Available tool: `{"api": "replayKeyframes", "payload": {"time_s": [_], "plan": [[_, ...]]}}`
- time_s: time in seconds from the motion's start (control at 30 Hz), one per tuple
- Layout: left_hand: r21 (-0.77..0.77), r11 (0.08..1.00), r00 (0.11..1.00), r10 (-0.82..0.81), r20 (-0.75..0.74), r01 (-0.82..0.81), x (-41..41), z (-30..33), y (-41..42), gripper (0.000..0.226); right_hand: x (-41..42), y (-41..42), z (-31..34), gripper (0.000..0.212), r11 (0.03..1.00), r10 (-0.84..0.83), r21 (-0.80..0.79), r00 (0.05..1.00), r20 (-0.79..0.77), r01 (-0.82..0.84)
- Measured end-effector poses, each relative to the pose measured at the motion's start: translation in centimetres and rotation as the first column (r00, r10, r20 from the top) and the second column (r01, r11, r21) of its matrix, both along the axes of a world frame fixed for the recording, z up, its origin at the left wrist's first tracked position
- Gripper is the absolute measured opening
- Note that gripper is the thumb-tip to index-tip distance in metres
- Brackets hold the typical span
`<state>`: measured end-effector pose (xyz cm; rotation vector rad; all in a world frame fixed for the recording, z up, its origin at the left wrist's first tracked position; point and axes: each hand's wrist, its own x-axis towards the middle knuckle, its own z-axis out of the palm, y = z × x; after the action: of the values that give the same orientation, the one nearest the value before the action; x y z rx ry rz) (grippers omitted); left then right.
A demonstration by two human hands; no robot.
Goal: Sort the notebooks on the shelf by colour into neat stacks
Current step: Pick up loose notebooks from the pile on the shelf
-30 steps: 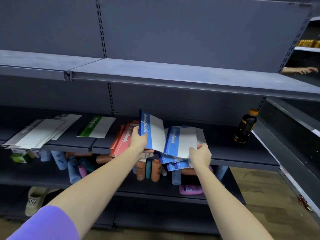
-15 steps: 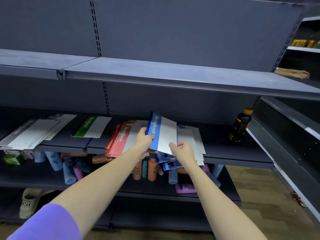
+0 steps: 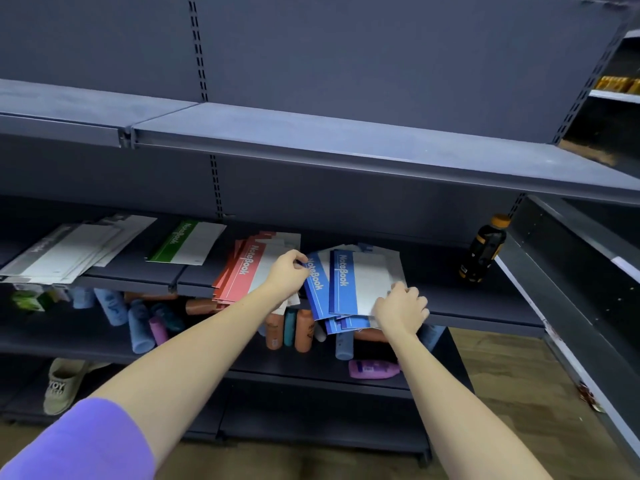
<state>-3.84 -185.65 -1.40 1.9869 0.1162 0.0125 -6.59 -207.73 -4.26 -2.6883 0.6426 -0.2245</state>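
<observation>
Several blue notebooks (image 3: 341, 284) lie fanned on the dark middle shelf (image 3: 485, 306), overhanging its front edge. My right hand (image 3: 401, 308) grips their lower right corner, fingers curled over the stack. My left hand (image 3: 289, 271) pinches the left edge of a blue notebook. To the left lies a red notebook stack (image 3: 242, 271), then a green notebook (image 3: 183, 242), then grey-white notebooks (image 3: 69, 249) at the far left.
A dark bottle with an orange cap (image 3: 485, 249) stands at the shelf's right end. The lower shelf holds toppled bottles and tubes (image 3: 294, 329), a pink bottle (image 3: 372, 368) and a slipper (image 3: 64, 384). An upper shelf (image 3: 311, 140) overhangs closely.
The blue notebook that my left hand held tilted up has been laid flat on the blue pile. My right hand slid to the pile's lower right corner.
</observation>
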Motion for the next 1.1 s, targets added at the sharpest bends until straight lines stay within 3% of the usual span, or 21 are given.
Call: {"api": "replayKeyframes", "payload": {"time_s": [0.1, 0.27, 0.47, 0.83, 1.1], "plan": [[0.088, 0.995, 0.999, -0.041, 0.013, 0.04, 0.0, -0.5, 1.4, 0.014, -0.2, 1.7, 0.4, 0.038, 0.998, 0.068, 0.003, 0.995, 0.076, -0.069], [0.236, 0.966, 0.991, -0.125, 0.049, 0.11, -0.7, -1.0, 4.0, 0.018, -1.4, 6.4, 0.5, 0.037, 0.903, 0.315, 0.239, 0.928, 0.197, -0.357], [0.407, 0.896, 0.977, -0.211, 0.034, 0.18, -2.8, -0.7, 12.7, 0.022, -2.9, 16.1, 1.5, 0.035, 0.85, 0.423, 0.259, 0.888, 0.182, -0.459], [0.485, 0.874, 0.999, -0.027, 0.027, 0.011, -9.0, -1.9, 36.9, 0.018, -5.3, 40.0, 1.2, 0.027, 0.725, 0.635, 0.247, 0.762, 0.122, -0.643], [0.591, 0.807, 0.995, 0.053, -0.083, 0.006, -14.0, -3.8, 51.1, 0.015, -7.0, 54.5, -0.4, 0.032, 0.583, 0.801, 0.224, 0.599, 0.003, -0.781]]}}
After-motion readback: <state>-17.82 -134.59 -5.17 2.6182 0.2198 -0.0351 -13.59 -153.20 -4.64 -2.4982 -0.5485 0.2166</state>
